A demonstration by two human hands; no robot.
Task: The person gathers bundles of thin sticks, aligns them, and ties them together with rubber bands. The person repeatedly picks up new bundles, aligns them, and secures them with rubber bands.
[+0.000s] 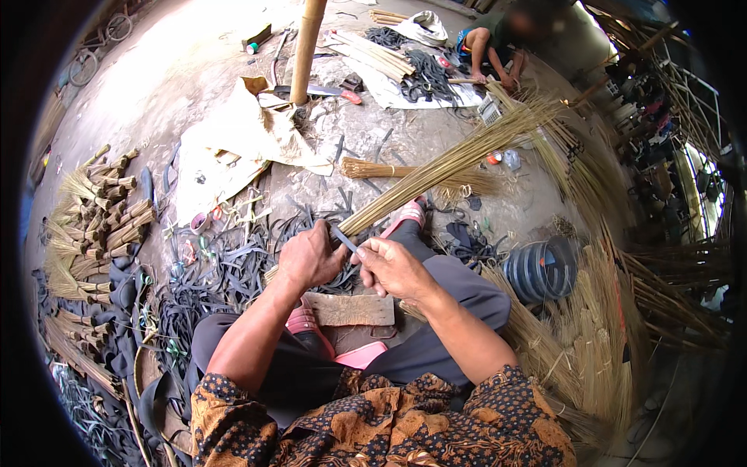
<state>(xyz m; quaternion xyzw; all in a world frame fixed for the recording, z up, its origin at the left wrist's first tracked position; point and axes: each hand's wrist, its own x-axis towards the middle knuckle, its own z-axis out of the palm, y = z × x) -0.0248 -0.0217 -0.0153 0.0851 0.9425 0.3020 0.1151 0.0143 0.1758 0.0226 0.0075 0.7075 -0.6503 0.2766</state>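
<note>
My left hand (pixel 310 257) is closed around the lower end of a long bundle of thin straw-coloured sticks (pixel 436 175). The bundle slants up and away to the right, its far end spreading out. A dark grey rubber strip (pixel 343 237) lies across the bundle beside my left fingers. My right hand (pixel 391 268) pinches the strip's other end between thumb and fingers, just right of the bundle. Below both hands, a worn wooden block (pixel 350 310) lies between my feet, which wear pink sandals (pixel 301 317). The bundle's butt end is mostly hidden by my left hand.
Loose rubber strips (pixel 226 272) cover the ground at left, beside stacked short bundles (pixel 101 226). Loose sticks (pixel 599 335) and a ribbed black container (pixel 541 268) stand at right. Beyond are a bamboo post (pixel 307 50), a knife (pixel 323 91) and another person (pixel 498 50).
</note>
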